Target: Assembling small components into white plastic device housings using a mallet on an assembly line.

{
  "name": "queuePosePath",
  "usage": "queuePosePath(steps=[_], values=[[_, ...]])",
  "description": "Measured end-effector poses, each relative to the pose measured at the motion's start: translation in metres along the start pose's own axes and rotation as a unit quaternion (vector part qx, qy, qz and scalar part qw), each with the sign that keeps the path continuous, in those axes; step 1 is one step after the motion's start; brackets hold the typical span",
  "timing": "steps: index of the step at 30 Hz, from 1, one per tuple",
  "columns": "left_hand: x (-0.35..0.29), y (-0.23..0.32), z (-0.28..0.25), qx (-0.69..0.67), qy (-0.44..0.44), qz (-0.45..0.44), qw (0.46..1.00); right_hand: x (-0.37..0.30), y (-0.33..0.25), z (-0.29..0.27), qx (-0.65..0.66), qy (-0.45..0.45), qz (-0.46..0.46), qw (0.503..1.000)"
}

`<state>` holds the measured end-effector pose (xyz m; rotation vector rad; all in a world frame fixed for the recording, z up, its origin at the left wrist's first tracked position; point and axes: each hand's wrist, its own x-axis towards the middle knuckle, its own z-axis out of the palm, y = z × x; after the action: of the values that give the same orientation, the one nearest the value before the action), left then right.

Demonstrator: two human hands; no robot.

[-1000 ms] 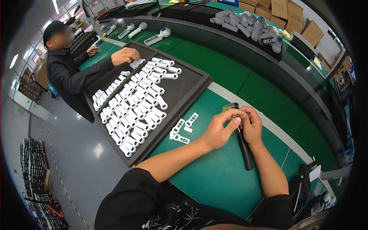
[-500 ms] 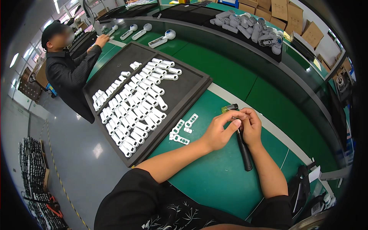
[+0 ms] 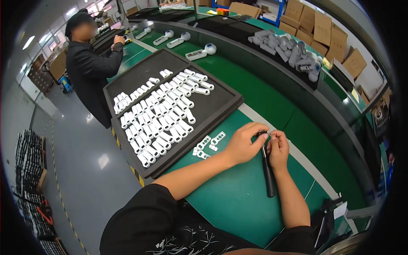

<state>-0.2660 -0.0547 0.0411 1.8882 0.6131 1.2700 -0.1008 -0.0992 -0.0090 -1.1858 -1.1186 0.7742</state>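
My left hand (image 3: 244,144) is closed, its thumb and fingers curled together at the upper end of a black-handled hammer (image 3: 268,175). The hammer's head is mostly hidden behind that hand, and I cannot tell whether the hand grips it or something small above it. Just right of the handle, my right hand (image 3: 279,148) has its fingertips pinched together, close to the left thumb; whatever they hold is too small to make out. Left of my left hand lie several white perforated plastic parts (image 3: 204,142) and small white bits on the green table (image 3: 229,199).
A black foam tray (image 3: 221,100) holds rows of white elongated parts (image 3: 163,114). Beyond runs a green conveyor (image 3: 272,93) with grey-white devices (image 3: 204,52) on it. A pile of grey devices (image 3: 293,51) and cardboard boxes (image 3: 327,29) stand behind. A person (image 3: 87,63) works at far left.
The view has shifted, so the tray and conveyor appear farther right. My hands have separated slightly at the fingertips, and the hammer's yellow-green head is now hidden. The other person's hands have moved.
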Motion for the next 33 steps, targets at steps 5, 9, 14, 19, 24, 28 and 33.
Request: queuePosePath(steps=[5, 9, 14, 19, 24, 28, 33], values=[[0.032, -0.003, -0.051, 0.197, 0.057, 0.124, 0.971, -0.003, -0.003, 0.003, -0.003, -0.003, 0.003, 1.000], [0.055, -0.019, -0.107, 0.432, 0.000, 0.040, 0.901, -0.003, 0.001, 0.005, -0.021, -0.007, -0.028, 0.999], [0.051, -0.039, -0.130, 0.600, -0.131, -0.125, 0.779, -0.003, 0.002, 0.004, -0.048, -0.013, -0.053, 0.997], [0.042, -0.055, -0.132, 0.607, -0.126, -0.080, 0.781, -0.004, -0.002, 0.004, -0.031, 0.001, -0.047, 0.998], [0.049, -0.065, -0.135, 0.600, -0.070, -0.037, 0.796, -0.005, -0.002, 0.005, -0.051, 0.005, -0.055, 0.997], [0.054, -0.066, -0.136, 0.608, -0.095, -0.062, 0.786, -0.005, -0.006, 0.006, -0.067, 0.008, -0.060, 0.996], [0.059, -0.074, -0.145, 0.604, -0.127, -0.039, 0.786, -0.005, -0.005, 0.005, -0.070, 0.003, -0.060, 0.996]])
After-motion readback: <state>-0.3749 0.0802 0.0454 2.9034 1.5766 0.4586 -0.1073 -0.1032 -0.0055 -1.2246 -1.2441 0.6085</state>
